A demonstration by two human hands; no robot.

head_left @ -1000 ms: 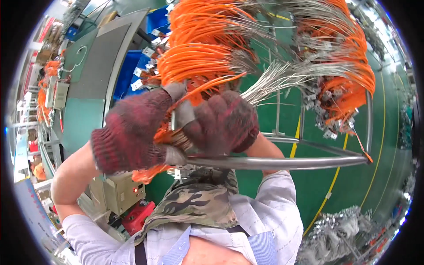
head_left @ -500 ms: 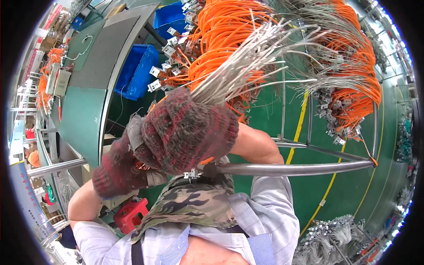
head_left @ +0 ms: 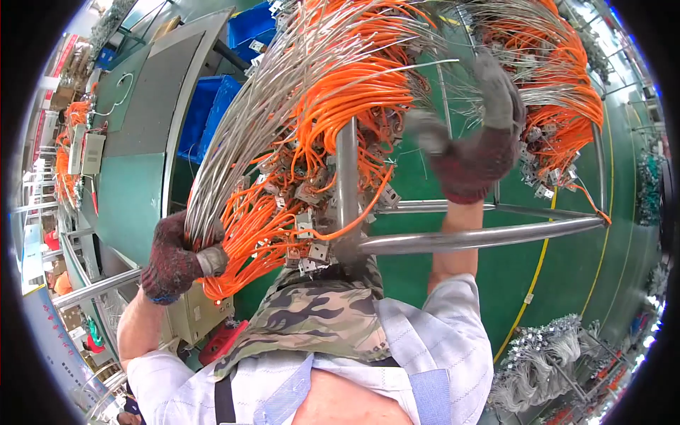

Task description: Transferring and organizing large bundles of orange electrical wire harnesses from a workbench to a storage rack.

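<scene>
My left hand (head_left: pixel 180 258), in a dark red and grey knitted glove, is closed around the lower end of a thick bundle of silver-grey wires (head_left: pixel 237 127). The bundle arcs up and to the right over orange cables (head_left: pixel 354 92) hanging on a metal rack. Beside that hand, a lower sheaf of orange cables (head_left: pixel 244 244) droops, with small metal connectors (head_left: pixel 308 223) at its right. My right hand (head_left: pixel 478 134), gloved alike, is raised right of the rack with thumb and fingers spread. It appears empty, though its fingertips are blurred near some thin wire ends.
The rack's upright post (head_left: pixel 347 170) and horizontal bar (head_left: pixel 482 237) stand close before me. More orange cables (head_left: pixel 567 78) hang at far right. A green-topped table (head_left: pixel 127 184) and blue bins (head_left: pixel 205 117) are at left. A pile of grey wires (head_left: pixel 538 372) lies lower right.
My hands, earlier close together at the wire bundle, have parted. The right moved right and opened; the left holds the bundle lower left. The grey wires now sweep down toward the left.
</scene>
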